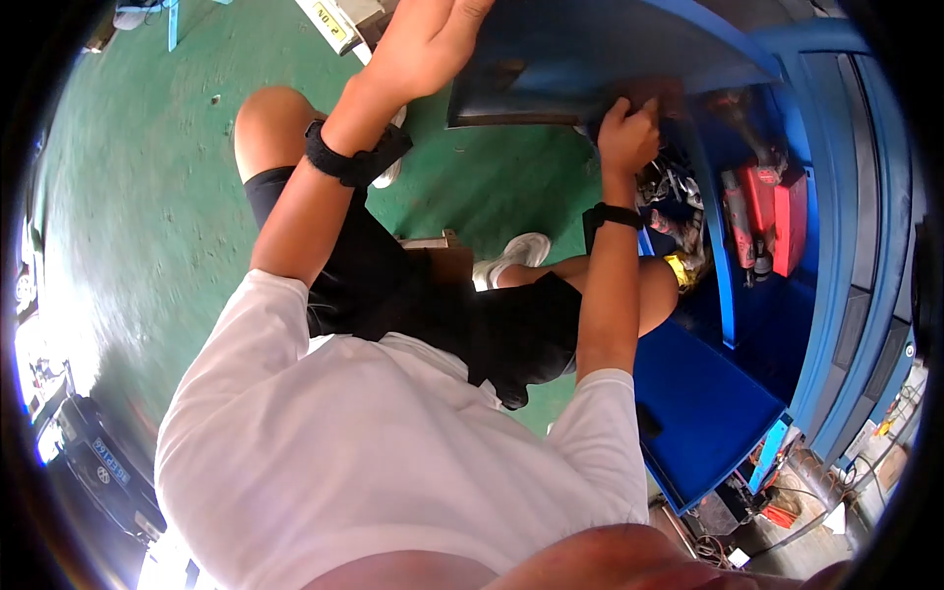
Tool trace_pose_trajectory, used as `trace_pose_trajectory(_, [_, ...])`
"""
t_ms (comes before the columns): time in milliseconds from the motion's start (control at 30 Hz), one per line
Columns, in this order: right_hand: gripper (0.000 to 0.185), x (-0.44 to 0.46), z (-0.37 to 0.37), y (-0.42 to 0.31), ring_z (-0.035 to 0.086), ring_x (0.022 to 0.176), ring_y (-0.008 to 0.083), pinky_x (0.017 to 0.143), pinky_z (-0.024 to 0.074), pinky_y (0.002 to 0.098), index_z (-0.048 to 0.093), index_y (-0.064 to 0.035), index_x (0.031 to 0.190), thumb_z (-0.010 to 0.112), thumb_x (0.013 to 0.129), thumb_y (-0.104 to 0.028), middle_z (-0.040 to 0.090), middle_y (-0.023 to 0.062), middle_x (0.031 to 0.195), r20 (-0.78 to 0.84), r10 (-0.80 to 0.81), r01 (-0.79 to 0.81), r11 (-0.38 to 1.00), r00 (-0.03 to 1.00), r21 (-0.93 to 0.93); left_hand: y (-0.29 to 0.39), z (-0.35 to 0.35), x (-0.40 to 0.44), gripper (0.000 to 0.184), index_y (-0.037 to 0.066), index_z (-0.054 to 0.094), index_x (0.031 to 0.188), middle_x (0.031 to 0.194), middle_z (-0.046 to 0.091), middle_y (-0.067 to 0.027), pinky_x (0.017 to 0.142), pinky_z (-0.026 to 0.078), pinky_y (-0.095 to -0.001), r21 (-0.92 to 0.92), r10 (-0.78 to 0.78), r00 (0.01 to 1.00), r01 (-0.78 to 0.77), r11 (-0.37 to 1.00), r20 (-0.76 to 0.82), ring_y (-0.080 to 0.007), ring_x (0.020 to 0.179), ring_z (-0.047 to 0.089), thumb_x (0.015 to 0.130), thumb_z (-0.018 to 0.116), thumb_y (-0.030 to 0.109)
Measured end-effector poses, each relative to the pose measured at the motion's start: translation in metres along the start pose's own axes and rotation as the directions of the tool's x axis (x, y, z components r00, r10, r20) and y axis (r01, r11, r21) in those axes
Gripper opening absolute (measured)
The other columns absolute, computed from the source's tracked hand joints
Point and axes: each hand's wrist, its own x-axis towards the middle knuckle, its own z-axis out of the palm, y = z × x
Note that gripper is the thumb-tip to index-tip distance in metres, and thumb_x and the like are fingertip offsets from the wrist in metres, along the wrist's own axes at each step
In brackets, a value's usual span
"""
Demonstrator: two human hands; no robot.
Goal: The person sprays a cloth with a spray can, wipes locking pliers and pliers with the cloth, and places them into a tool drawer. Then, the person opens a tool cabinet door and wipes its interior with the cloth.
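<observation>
My left hand (428,49) is raised beside the left edge of a dark blue panel (590,59), its fingers partly cut off by the top of the view. At the panel's lower right edge, my right hand (629,138) has its fingers curled; what they hold, if anything, is hidden. Just right of that hand, an open blue cabinet (726,285) contains red tools (760,202) and a red box (790,224). Several metal tools (674,187) lie jumbled below the right hand, beside my knee.
A blue tray or drawer (703,403) juts out at the lower right. Cables and loose items (787,497) lie beyond it. Below the panel is a small brown stool or box (442,264) between my legs. A dark vehicle (108,472) stands at the lower left.
</observation>
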Motion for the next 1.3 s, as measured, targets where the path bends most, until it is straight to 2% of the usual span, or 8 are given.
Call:
trace_pose_trajectory(533, [0.061, -0.027, 0.057, 0.048, 0.072, 0.082, 0.0402, 0.064, 0.0605, 0.049, 0.048, -0.002, 0.141, 0.06, 0.091, -0.036, 0.054, 0.0283, 0.136, 0.188, -0.163, 0.207, 0.947, 0.968, -0.245, -0.031, 0.023, -0.005, 0.069, -0.014, 0.038, 0.141, 0.135, 0.052, -0.0322, 0.109, 0.035, -0.0406, 0.343, 0.161, 0.938, -0.049, 0.938, -0.306, -0.0392, 0.128, 0.049, 0.107, 0.027, 0.045])
trace_pose_trajectory(633, [0.053, -0.033, 0.07, 0.058, 0.071, 0.079, 0.0415, 0.068, 0.0588, 0.0489, 0.059, 0.0009, 0.129, 0.061, 0.09, -0.036, 0.061, 0.0285, 0.126, 0.217, -0.102, 0.137, 0.979, 0.971, -0.152, -0.035, 0.024, -0.003, 0.071, -0.015, 0.037, 0.141, 0.136, 0.051, -0.0323, 0.11, 0.034, -0.0407, 0.269, 0.151, 0.941, -0.067, 0.961, -0.304, -0.0391, 0.129, 0.048, 0.107, 0.026, 0.046])
trace_pose_trajectory(733, [0.05, -0.027, 0.079, 0.051, 0.068, 0.088, 0.0447, 0.08, 0.054, 0.0505, 0.067, 0.0051, 0.114, 0.063, 0.089, -0.038, 0.065, 0.0303, 0.116, 0.535, 0.072, -0.326, 0.858, 0.841, 0.397, -0.033, 0.023, -0.002, 0.071, -0.015, 0.037, 0.141, 0.134, 0.053, -0.0309, 0.11, 0.035, -0.0401, 0.224, 0.168, 0.943, -0.104, 0.969, -0.287, -0.0378, 0.128, 0.049, 0.107, 0.027, 0.047])
trace_pose_trajectory(800, [0.049, -0.033, 0.082, 0.039, 0.064, 0.098, 0.0454, 0.087, 0.0486, 0.0515, 0.07, 0.0082, 0.103, 0.063, 0.09, -0.039, 0.065, 0.0322, 0.111, 0.471, 0.052, -0.35, 0.742, 0.881, 0.572, -0.021, 0.018, 0.0, 0.071, -0.014, 0.038, 0.141, 0.133, 0.053, -0.0298, 0.109, 0.035, -0.0395, 0.198, 0.158, 0.956, -0.109, 0.974, -0.249, -0.0364, 0.127, 0.049, 0.107, 0.027, 0.047])
trace_pose_trajectory(867, [0.051, -0.037, 0.091, 0.045, 0.062, 0.104, 0.0456, 0.089, 0.0476, 0.052, 0.069, 0.0084, 0.107, 0.061, 0.091, -0.039, 0.065, 0.0321, 0.111, 0.529, 0.041, -0.335, 0.815, 0.848, 0.474, -0.023, 0.018, -0.001, 0.071, -0.014, 0.038, 0.14, 0.133, 0.054, -0.0287, 0.109, 0.035, -0.039, 0.161, 0.142, 0.969, -0.11, 0.981, -0.203, -0.035, 0.126, 0.05, 0.107, 0.027, 0.048])
trace_pose_trajectory(1000, [0.055, -0.045, 0.133, 0.077, 0.061, 0.108, 0.0465, 0.092, 0.0471, 0.0528, 0.065, 0.009, 0.114, 0.055, 0.095, -0.041, 0.064, 0.0314, 0.115, 0.582, -0.048, -0.107, 0.967, 0.811, 0.229, -0.028, 0.023, 0.001, 0.069, -0.014, 0.035, 0.142, 0.11, 0.061, -0.0184, 0.094, 0.043, -0.036, 0.064, 0.21, 0.958, -0.201, 0.977, -0.197, -0.0255, 0.102, 0.057, 0.107, 0.027, 0.045])
trace_pose_trajectory(1100, [0.056, -0.03, 0.115, 0.077, 0.06, 0.109, 0.0473, 0.094, 0.0469, 0.0536, 0.064, 0.0076, 0.116, 0.052, 0.097, -0.043, 0.063, 0.0311, 0.117, 0.564, 0.075, -0.281, 0.915, 0.822, 0.288, -0.029, 0.021, -0.005, 0.067, -0.015, 0.031, 0.142, 0.076, 0.04, -0.0022, 0.072, 0.039, -0.0311, 0.214, 0.23, 0.949, -0.184, 0.959, -0.214, -0.0153, 0.071, 0.041, 0.108, 0.026, 0.042])
trace_pose_trajectory(1300, [0.053, -0.041, 0.126, 0.055, 0.061, 0.11, 0.045, 0.094, 0.0475, 0.0522, 0.066, 0.0043, 0.115, 0.052, 0.096, -0.043, 0.063, 0.0296, 0.121, 0.612, 0.142, -0.304, 0.937, 0.778, 0.17, -0.03, 0.022, 0.0, 0.068, -0.014, 0.033, 0.141, 0.081, 0.046, -0.0042, 0.074, 0.039, -0.0313, 0.13, 0.256, 0.95, -0.235, 0.963, -0.179, -0.0159, 0.074, 0.044, 0.107, 0.025, 0.044])
